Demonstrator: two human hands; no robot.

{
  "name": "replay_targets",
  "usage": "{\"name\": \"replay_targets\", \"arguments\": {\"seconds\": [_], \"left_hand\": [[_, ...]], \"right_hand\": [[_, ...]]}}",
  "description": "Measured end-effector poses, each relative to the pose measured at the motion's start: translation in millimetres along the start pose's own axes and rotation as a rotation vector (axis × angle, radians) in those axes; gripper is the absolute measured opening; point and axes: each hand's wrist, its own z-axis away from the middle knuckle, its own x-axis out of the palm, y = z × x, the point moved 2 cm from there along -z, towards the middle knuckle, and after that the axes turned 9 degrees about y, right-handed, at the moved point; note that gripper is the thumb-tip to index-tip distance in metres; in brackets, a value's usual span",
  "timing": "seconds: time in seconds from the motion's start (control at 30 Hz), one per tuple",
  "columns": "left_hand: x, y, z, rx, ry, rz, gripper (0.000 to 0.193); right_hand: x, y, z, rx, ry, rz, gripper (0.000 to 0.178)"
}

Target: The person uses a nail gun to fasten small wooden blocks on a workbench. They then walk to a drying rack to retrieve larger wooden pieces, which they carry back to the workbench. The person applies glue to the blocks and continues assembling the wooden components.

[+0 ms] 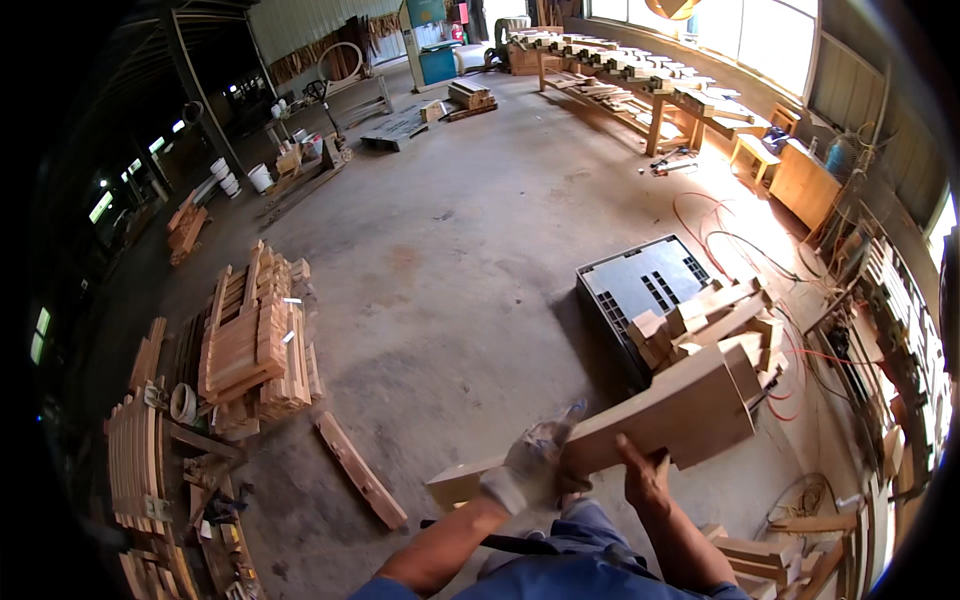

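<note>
A long, thick, pale wooden piece [660, 415] with a notched lower edge lies across the front of my body, its broad right end up against a pile of wooden blocks. My left hand [540, 455], in a greyish glove, is closed over its middle; the glove is somewhat blurred and partly hides the wood. My bare right hand [645, 478] grips the lower edge farther right, with a finger or thumb on the face. The blocks [720, 310] are heaped on a dark plastic pallet [645, 275] just beyond.
A stack of wooden parts [245, 340] stands on the left, with a single curved board [360, 470] on the concrete floor near it. Red hoses [705, 225] trail at right. A long workbench [650, 85] carries wood pieces under the windows. More wood [760, 555] lies at lower right.
</note>
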Motion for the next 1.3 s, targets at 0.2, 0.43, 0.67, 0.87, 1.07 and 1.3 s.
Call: {"name": "replay_targets", "arguments": {"seconds": [0.2, 0.43, 0.67, 0.87, 1.07, 1.3], "left_hand": [[-28, -124, -58, -0.478, -0.150, -0.212, 0.106], [-52, -275, -48, -1.179, -0.105, -0.502, 0.082], [-40, -367, -23, -1.702, 0.189, -0.316, 0.084], [6, -507, -86, -1.923, 0.187, -0.184, 0.086], [-26, -634, -203, -1.942, 0.061, -0.147, 0.087], [-34, -806, -356, -1.847, 0.065, -0.208, 0.083]], "right_hand": [[123, 51, -131, 0.222, -0.582, 0.057, 0.075], [193, 62, -289, 0.367, -0.989, 0.611, 0.055], [231, 76, -510, 0.374, -0.725, 0.666, 0.042], [133, 196, -675, 0.379, -0.339, 1.060, 0.047], [121, 214, -682, 0.728, -0.442, 1.274, 0.042], [267, 149, -775, 0.814, -0.419, 1.228, 0.048]]}}
